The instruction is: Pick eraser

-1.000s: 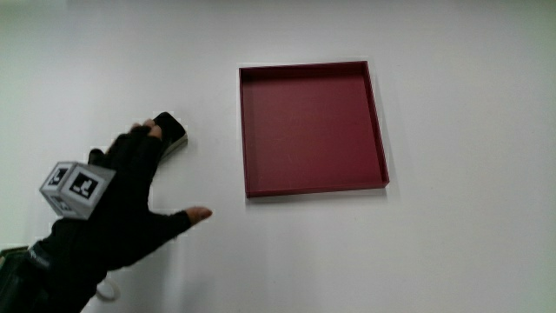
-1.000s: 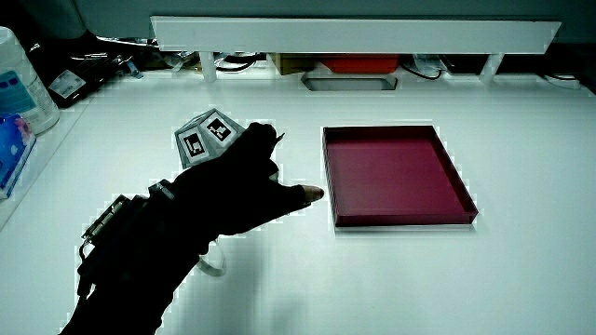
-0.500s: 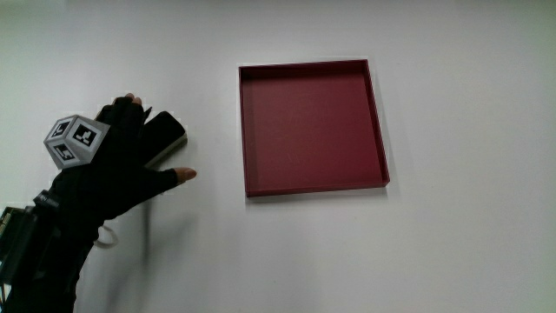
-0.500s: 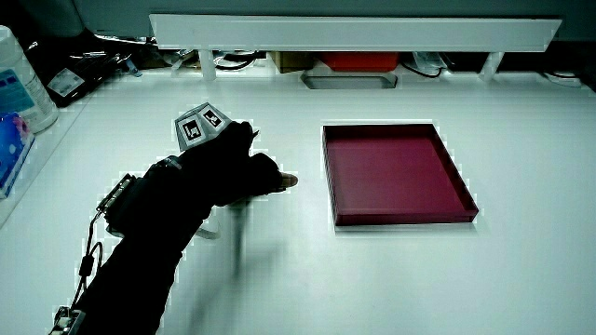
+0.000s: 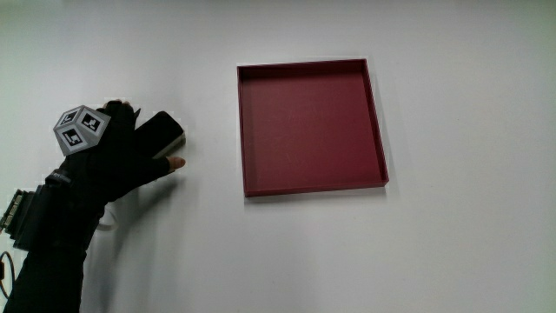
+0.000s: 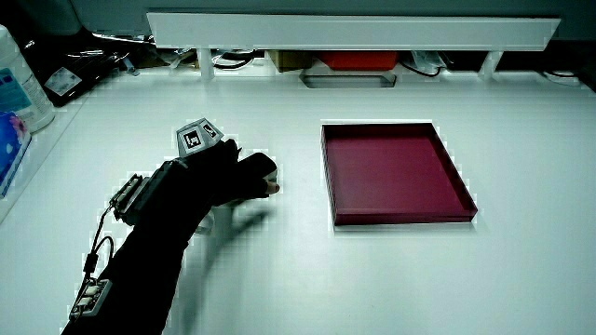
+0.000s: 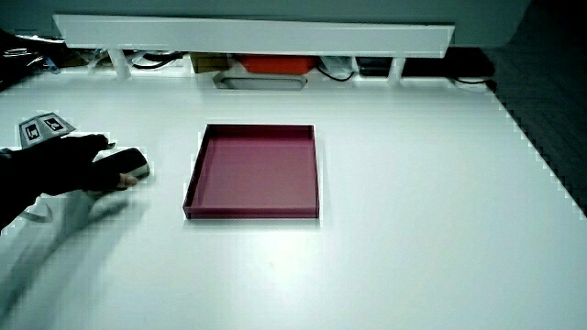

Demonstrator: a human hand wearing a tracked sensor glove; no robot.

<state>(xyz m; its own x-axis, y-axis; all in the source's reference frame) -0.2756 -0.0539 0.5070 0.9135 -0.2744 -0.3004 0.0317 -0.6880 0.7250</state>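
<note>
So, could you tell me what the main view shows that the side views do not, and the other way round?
Only the main view shows the eraser from above, with its dark top and pale edge clear of the fingers. Only the side views show the partition at the edge of the table, farther from the person than the tray, with clutter under it. Both show the hand closed around the eraser on the table, beside the empty red tray.
</note>
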